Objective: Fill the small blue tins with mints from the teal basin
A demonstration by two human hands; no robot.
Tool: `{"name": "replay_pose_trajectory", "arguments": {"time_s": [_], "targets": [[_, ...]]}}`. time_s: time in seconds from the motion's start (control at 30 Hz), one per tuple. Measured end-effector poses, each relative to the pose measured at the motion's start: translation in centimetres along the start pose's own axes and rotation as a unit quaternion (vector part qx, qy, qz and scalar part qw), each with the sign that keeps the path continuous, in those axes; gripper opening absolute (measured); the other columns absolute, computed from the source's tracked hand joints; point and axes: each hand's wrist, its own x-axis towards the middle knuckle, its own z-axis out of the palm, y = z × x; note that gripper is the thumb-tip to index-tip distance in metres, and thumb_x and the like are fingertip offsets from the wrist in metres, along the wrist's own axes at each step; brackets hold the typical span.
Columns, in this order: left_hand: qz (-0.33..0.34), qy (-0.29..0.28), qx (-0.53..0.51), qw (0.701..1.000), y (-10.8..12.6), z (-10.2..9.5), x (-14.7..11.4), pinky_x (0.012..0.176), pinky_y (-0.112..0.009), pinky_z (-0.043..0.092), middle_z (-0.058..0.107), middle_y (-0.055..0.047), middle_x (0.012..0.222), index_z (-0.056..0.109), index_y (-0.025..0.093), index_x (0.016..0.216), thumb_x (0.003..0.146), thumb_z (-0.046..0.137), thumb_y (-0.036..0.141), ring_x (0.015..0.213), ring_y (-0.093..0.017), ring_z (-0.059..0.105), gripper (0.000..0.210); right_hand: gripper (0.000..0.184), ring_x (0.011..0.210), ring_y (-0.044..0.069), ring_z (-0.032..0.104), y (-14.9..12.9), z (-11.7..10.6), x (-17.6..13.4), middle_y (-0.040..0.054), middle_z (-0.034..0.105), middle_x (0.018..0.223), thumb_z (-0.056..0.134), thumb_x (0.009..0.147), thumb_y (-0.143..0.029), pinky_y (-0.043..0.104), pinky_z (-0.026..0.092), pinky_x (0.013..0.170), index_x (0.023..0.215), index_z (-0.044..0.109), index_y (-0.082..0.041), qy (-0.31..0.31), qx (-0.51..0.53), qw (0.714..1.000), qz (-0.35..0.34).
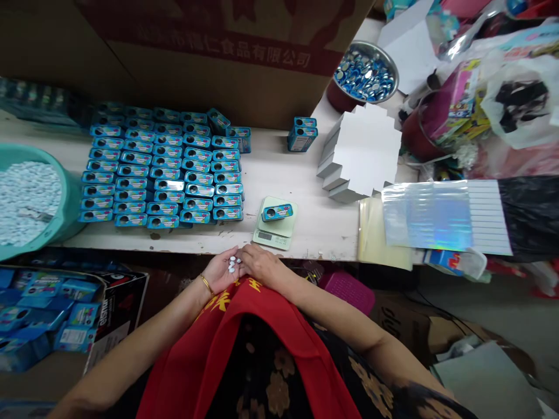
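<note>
Several small white candies (232,265) lie in the cupped, upturned palm of my left hand (218,273), just off the table's front edge. My right hand (262,265) meets it there, its fingers bent inward over the left fingertips beside the candies. Whether those right fingers pinch a candy is hidden. Directly ahead, a small pale green digital scale (283,228) carries one blue tin (277,212) lying on its platform. To the left of the scale, many blue tins (163,192) stand in close columns, with dark round openings showing on their tops.
At left is a turquoise basin (70,203) of white candies. Two blue tins (302,135) stand apart near a stack of white card pieces (367,145). Behind are a metal bowl of round lids (364,73) and a big carton (187,58). A box of blue packs (48,308) sits lower left.
</note>
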Motion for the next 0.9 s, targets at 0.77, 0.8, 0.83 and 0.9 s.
{"name": "replay_pose_trajectory", "arguments": {"time_s": [0.77, 0.8, 0.83, 0.9], "targets": [[0.041, -0.012, 0.007, 0.999, 1.0, 0.8, 0.6, 0.090, -0.037, 0.041, 0.058, -0.019, 0.109, 0.056, 0.002, 0.102, 0.080, 0.044, 0.019, 0.109, -0.026, 0.049, 0.031, 0.024, 0.092, 0.015, 0.052, 5.7, -4.2, 0.6, 0.0078, 0.057, 0.096, 0.037, 0.085, -0.018, 0.029, 0.043, 0.081, 0.098, 0.057, -0.018, 0.222, 0.058, 0.963, 0.139], [0.041, -0.010, 0.008, 0.999, 0.9, 0.8, 0.7, 0.089, -0.036, 0.042, 0.060, -0.019, 0.105, 0.056, 0.003, 0.101, 0.080, 0.044, 0.019, 0.105, -0.025, 0.052, 0.030, 0.024, 0.093, 0.015, 0.052, 4.6, -3.9, 0.2, 0.0079, 0.058, 0.096, 0.037, 0.085, -0.018, 0.029, 0.043, 0.081, 0.098, 0.058, -0.018, 0.200, 0.065, 0.971, 0.113], [0.041, -0.007, 0.010, 0.999, 0.9, 0.8, 0.7, 0.086, -0.034, 0.044, 0.061, -0.018, 0.101, 0.057, 0.003, 0.101, 0.080, 0.043, 0.018, 0.100, -0.023, 0.055, 0.029, 0.023, 0.092, 0.016, 0.052, 3.5, -3.5, -0.2, 0.0079, 0.059, 0.095, 0.038, 0.085, -0.018, 0.029, 0.043, 0.081, 0.097, 0.058, -0.017, 0.163, 0.069, 0.981, 0.083], [0.044, 0.009, 0.019, 0.999, 0.8, 0.5, 0.8, 0.079, -0.030, 0.048, 0.063, -0.016, 0.094, 0.057, 0.004, 0.099, 0.080, 0.043, 0.016, 0.089, -0.020, 0.060, 0.026, 0.022, 0.090, 0.015, 0.053, 1.2, -2.7, -1.0, 0.0074, 0.060, 0.092, 0.039, 0.084, -0.017, 0.028, 0.043, 0.079, 0.095, 0.059, -0.018, 0.071, 0.072, 0.994, 0.029]]}}
